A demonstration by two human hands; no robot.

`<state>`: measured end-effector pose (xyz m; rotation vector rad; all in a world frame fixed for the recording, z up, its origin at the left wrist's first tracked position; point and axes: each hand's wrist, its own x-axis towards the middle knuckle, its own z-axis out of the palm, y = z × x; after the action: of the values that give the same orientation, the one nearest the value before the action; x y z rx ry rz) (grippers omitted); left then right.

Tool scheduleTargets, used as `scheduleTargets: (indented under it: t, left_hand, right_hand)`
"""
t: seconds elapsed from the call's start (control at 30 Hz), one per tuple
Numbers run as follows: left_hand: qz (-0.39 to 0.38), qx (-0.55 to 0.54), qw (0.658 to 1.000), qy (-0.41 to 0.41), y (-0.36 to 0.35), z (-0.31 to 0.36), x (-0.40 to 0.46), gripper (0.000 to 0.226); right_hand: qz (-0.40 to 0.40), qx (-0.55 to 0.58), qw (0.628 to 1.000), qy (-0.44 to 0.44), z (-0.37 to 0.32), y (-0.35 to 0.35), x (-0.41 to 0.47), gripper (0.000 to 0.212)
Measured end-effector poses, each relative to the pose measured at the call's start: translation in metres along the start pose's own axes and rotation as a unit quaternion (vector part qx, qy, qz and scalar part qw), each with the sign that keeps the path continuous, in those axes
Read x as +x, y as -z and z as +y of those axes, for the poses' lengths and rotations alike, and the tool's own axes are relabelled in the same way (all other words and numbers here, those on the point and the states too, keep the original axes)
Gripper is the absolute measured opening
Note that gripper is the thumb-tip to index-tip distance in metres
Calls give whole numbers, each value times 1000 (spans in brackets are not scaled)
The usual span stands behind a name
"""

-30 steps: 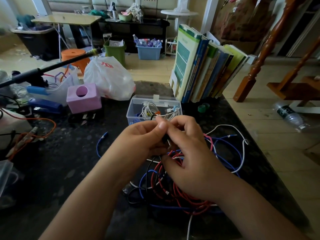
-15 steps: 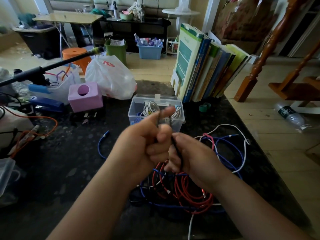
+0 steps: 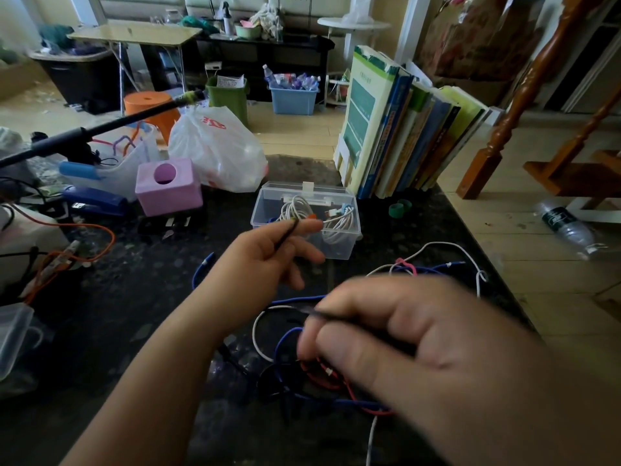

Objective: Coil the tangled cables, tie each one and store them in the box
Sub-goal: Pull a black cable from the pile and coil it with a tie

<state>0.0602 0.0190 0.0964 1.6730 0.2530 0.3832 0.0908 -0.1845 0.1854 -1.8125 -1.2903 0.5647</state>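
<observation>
A thin dark cable (image 3: 285,235) is being pinched by the left hand (image 3: 268,253), now drawn apart from the right hand (image 3: 420,341), whose curled fingers are gripping its other stretch. Untangling is judged underway; the tangle (image 3: 322,371) is lying beneath the right hand, the box (image 3: 339,247) just beyond the left

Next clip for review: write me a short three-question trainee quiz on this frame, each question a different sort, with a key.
1. True or false: the clear plastic box by the row of upright books already contains coiled white cables.
2. Multiple choice: what does the left hand pinch? A) a thin dark tie B) a blue stapler C) a green ring
3. Fill in: the loose tangle of red, blue and white cables lies on the dark speckled ____, partly under the blurred right hand.

Key: 1 true; 2 A; 3 table. The right hand also grips a thin dark strand.
</observation>
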Motion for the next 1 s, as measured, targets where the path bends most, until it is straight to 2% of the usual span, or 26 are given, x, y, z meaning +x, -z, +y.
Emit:
scheduleTargets:
  t: [0.07, 0.13, 0.23, 0.33, 0.37, 0.43, 0.57, 0.67, 0.7, 0.77, 0.83, 0.87, 0.9, 1.0]
  left_hand:
    - [-63, -37, 997, 23, 0, -3, -4, 32]
    - [-146, -83, 985, 47, -2, -3, -7, 32]
    - [-257, -144, 951, 98, -8, 0, -8, 76]
    - [-318, -274, 901, 107, -16, 7, -8, 88]
    - [-307, -315, 892, 107, -19, 11, -8, 89]
    - [-241, -358, 896, 107, -24, 15, -7, 95]
    - [-105, -386, 914, 75, -26, 20, -4, 97]
    - [-33, -339, 939, 47, -17, 19, 2, 95]
    - [-10, -318, 947, 44, -14, 16, 5, 94]
    - [48, -254, 966, 31, -9, 9, 10, 89]
    - [121, -132, 984, 3, -6, -1, 13, 73]
    - [138, -77, 987, -10, -5, -4, 14, 61]
    - [135, -55, 989, -13, -6, -6, 15, 59]
    - [101, -117, 987, 37, -12, -16, 20, 93]
  right_hand:
    - [82, -2, 996, 35, 4, 13, 1, 11]
    - [176, -25, 983, 48, 17, 22, 9, 16]
    - [299, -55, 953, 10, 51, 29, 26, 18]
    - [314, -22, 944, -99, 88, 28, 40, 20]
    - [293, -12, 946, -141, 98, 24, 42, 25]
    - [243, 9, 949, -201, 111, 11, 44, 32]
    - [147, 69, 963, -217, 111, -25, 45, 35]
    - [27, 242, 927, -285, 93, -47, 42, 37]
    - [-9, 260, 922, -288, 84, -52, 39, 36]
    - [-80, 179, 948, -250, 68, -58, 32, 29]
    - [-133, 42, 974, -180, 50, -63, 23, 23]
    - [-132, -10, 979, -154, 42, -62, 19, 21]
    - [-111, -45, 983, -136, 33, -58, 16, 20]
    - [-43, -88, 990, -97, 13, -36, 12, 22]
